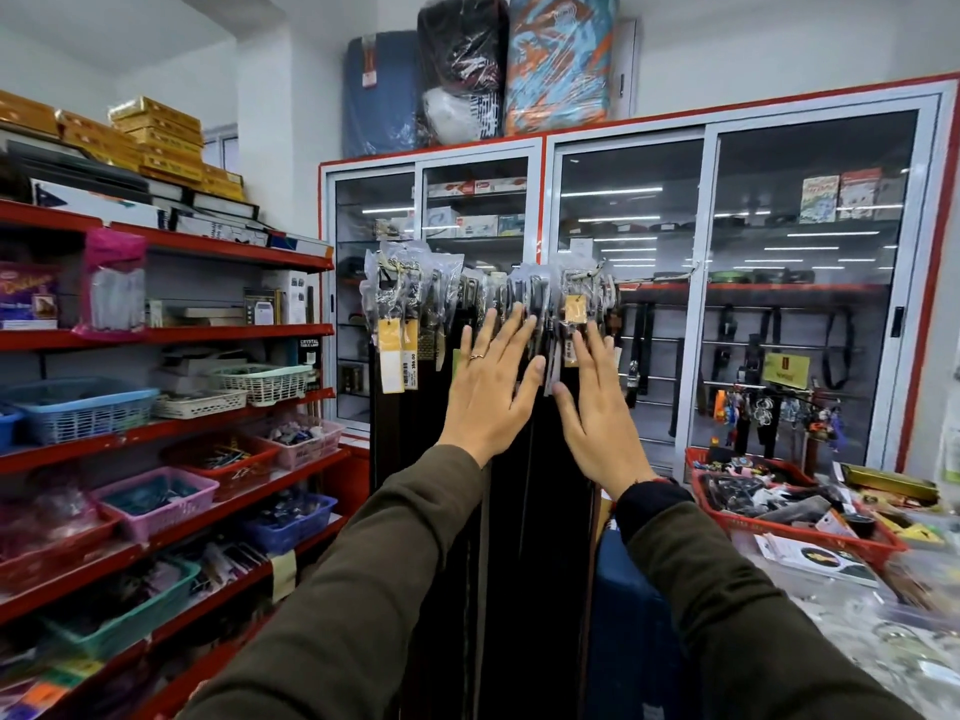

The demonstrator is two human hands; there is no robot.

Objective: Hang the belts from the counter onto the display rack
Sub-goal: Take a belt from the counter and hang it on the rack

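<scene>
Pressing flat at twelve o'clock, the spread left hand (488, 387) and spread right hand (597, 407) steady the hanging dark leather belts (524, 459), probably to even them.

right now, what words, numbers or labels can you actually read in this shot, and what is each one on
"399.00": seems to read so, printed sideways on the white price tag hanging from the packaged belts.
"CRYSTAL": on the dark box at the end of the red shelving; the smaller lines under it are blurred.
Purple packet on the left shelf: script wording, too blurred to read.
Yellow tags, yellow sign and cabinet boxes: unreadable.
</scene>
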